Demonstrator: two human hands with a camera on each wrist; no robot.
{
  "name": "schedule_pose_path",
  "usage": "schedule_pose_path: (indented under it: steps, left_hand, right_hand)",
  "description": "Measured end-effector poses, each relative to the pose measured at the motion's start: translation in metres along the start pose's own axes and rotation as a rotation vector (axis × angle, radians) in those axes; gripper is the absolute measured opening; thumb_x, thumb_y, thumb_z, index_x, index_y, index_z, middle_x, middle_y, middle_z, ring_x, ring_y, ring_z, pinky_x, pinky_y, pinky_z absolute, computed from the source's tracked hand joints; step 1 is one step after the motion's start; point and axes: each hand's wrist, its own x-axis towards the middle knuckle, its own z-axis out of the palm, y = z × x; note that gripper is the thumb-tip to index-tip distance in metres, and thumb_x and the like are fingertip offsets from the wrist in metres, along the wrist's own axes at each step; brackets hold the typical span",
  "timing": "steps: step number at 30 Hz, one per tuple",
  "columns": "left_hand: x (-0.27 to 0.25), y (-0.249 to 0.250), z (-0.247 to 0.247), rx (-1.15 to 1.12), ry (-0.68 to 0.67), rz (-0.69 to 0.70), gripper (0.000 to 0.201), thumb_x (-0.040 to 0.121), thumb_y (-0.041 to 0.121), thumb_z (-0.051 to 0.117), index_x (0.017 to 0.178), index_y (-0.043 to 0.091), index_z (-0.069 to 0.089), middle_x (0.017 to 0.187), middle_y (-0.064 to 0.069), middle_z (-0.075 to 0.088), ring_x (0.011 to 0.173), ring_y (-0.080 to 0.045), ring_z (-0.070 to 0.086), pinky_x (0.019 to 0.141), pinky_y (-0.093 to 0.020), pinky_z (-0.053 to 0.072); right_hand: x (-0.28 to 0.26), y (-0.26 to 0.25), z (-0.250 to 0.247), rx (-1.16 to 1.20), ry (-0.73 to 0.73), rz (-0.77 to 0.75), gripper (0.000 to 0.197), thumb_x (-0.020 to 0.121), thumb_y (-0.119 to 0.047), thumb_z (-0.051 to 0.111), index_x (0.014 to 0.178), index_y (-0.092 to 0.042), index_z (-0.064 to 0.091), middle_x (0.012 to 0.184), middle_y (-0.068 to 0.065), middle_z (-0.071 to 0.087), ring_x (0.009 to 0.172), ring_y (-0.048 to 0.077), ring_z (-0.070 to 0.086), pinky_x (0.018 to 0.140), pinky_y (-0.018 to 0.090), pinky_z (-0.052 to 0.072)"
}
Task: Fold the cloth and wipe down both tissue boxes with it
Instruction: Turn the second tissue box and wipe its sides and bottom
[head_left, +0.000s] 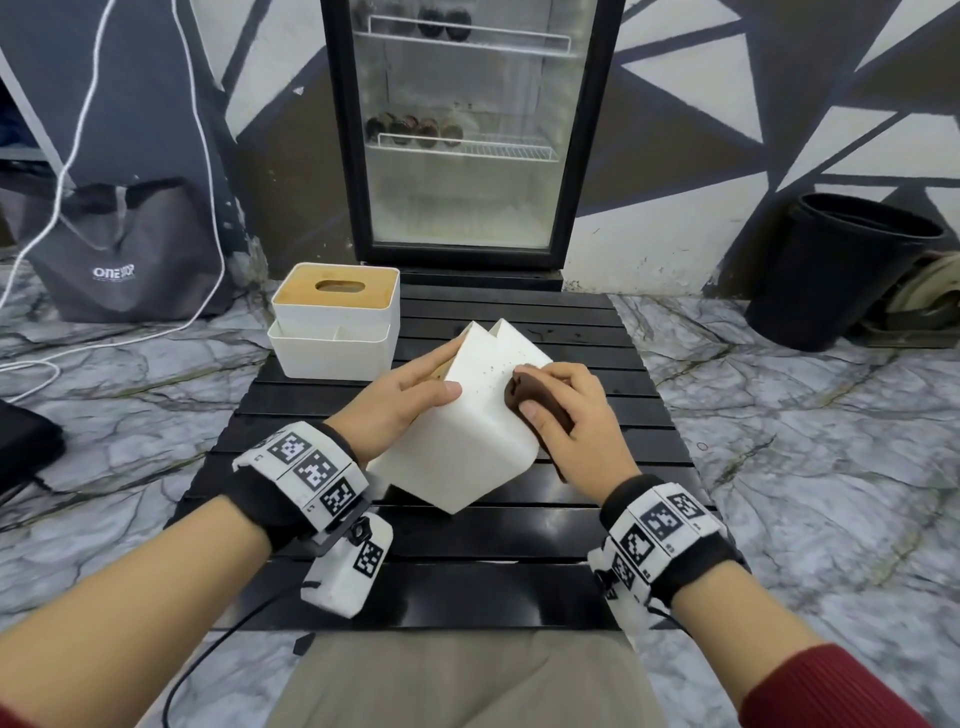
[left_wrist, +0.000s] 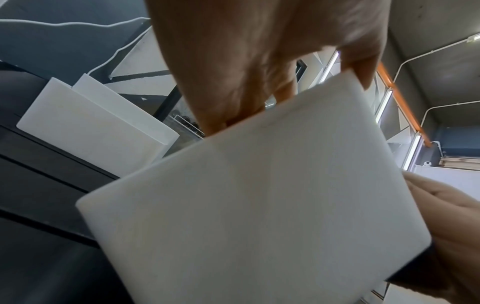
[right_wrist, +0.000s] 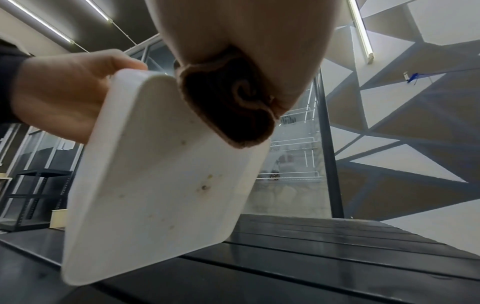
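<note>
A white tissue box (head_left: 467, 431) is tipped over and lifted off the black slatted table (head_left: 467, 566), its speckled underside (right_wrist: 155, 185) turned up. My left hand (head_left: 410, 395) grips its left edge, thumb on the white face and fingers behind. My right hand (head_left: 561, 410) holds a folded brown cloth (head_left: 524, 395) and presses it against the box's underside near the upper right edge; the cloth (right_wrist: 228, 102) shows rolled under the palm. A second white tissue box (head_left: 332, 322) with a wooden lid stands upright at the table's back left, also seen as a white box (left_wrist: 85, 123).
A glass-door fridge (head_left: 467, 130) stands behind the table. A grey bag (head_left: 124, 249) with white cables leans at the left, a black bin (head_left: 841, 270) at the right. Marble-patterned floor surrounds the table. My lap is at the near edge.
</note>
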Motion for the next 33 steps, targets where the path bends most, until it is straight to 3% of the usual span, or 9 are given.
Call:
schedule_pose_path:
  steps: [7,12,17,20,25,33]
  left_hand:
    - [0.005,0.0,-0.005,-0.05,-0.087,-0.011,0.054,0.082,0.023,0.053,0.13,0.045,0.046,0.117,0.013,0.066,0.099,-0.005,0.065,0.074,-0.014,0.049]
    - [0.007,-0.002,-0.007,-0.097,-0.113,-0.01,0.059,0.082,0.019,0.053,0.137,0.038,0.041,0.123,0.011,0.064,0.104,-0.007,0.063,0.077,-0.015,0.048]
    - [0.009,-0.003,-0.007,-0.092,-0.12,-0.006,0.06,0.081,0.023,0.056,0.137,0.039,0.041,0.125,0.009,0.063,0.108,-0.01,0.062,0.081,-0.017,0.048]
    - [0.009,-0.003,-0.007,-0.071,-0.104,0.015,0.06,0.074,0.035,0.061,0.131,0.043,0.046,0.124,0.012,0.063,0.109,-0.008,0.061,0.084,-0.016,0.048]
    - [0.008,-0.004,-0.005,-0.062,-0.116,0.032,0.058,0.074,0.04,0.06,0.13,0.045,0.047,0.129,0.013,0.06,0.114,-0.01,0.059,0.089,-0.019,0.047]
    - [0.006,-0.002,-0.011,-0.027,-0.105,0.018,0.053,0.072,0.045,0.06,0.124,0.054,0.05,0.127,0.016,0.06,0.114,-0.01,0.059,0.091,-0.022,0.047]
  right_hand:
    - [0.024,0.02,0.004,0.014,0.089,0.087,0.033,0.091,-0.018,0.053,0.124,-0.019,0.055,0.11,-0.008,0.043,0.108,0.01,0.036,0.09,-0.001,0.02]
    - [0.042,0.031,0.004,-0.005,0.076,0.153,0.032,0.093,-0.022,0.049,0.125,-0.022,0.053,0.115,-0.002,0.049,0.112,0.015,0.038,0.093,0.021,0.026]
    - [0.049,0.039,-0.001,-0.012,0.044,0.214,0.03,0.094,-0.024,0.046,0.123,-0.019,0.053,0.114,0.003,0.054,0.112,0.025,0.046,0.095,0.032,0.034]
    - [0.047,0.04,-0.003,0.012,0.042,0.241,0.029,0.095,-0.025,0.045,0.122,-0.018,0.054,0.11,0.003,0.055,0.108,0.024,0.049,0.094,0.037,0.038]
    - [0.04,0.045,-0.007,0.057,0.061,0.302,0.029,0.095,-0.026,0.045,0.12,-0.014,0.054,0.104,0.0,0.056,0.097,0.015,0.051,0.085,0.027,0.036]
    - [0.025,0.049,-0.016,-0.015,0.145,0.288,0.03,0.094,-0.025,0.048,0.121,-0.016,0.054,0.107,-0.003,0.054,0.099,0.009,0.047,0.087,0.022,0.032]
